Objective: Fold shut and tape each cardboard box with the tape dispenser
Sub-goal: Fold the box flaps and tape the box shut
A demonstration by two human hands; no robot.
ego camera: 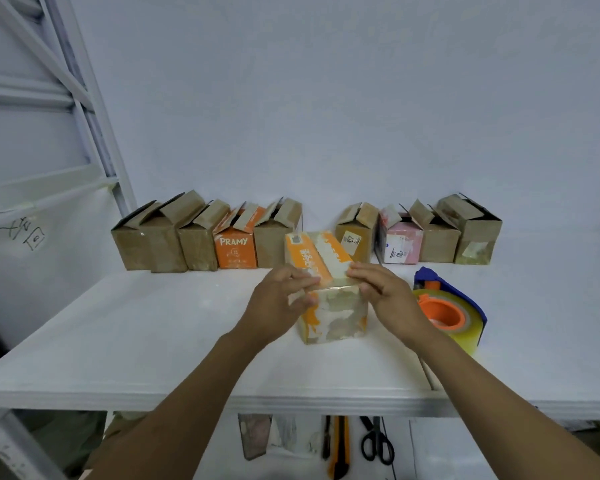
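While both hands (280, 300) (386, 295) hold its flaps down — the box (333, 318) stands.

Front box (333, 313): printed orange-and-white cardboard, skin torn to rough brown; back-row boxes (163, 244) matt brown cardboard; tape dispenser (430, 276) smooth blue and orange plastic, its tape roll (471, 327) clear, glossy; table (153, 323) smooth matt white.

Worn orange box (333, 308) upright beside blue tape dispenser (459, 315).
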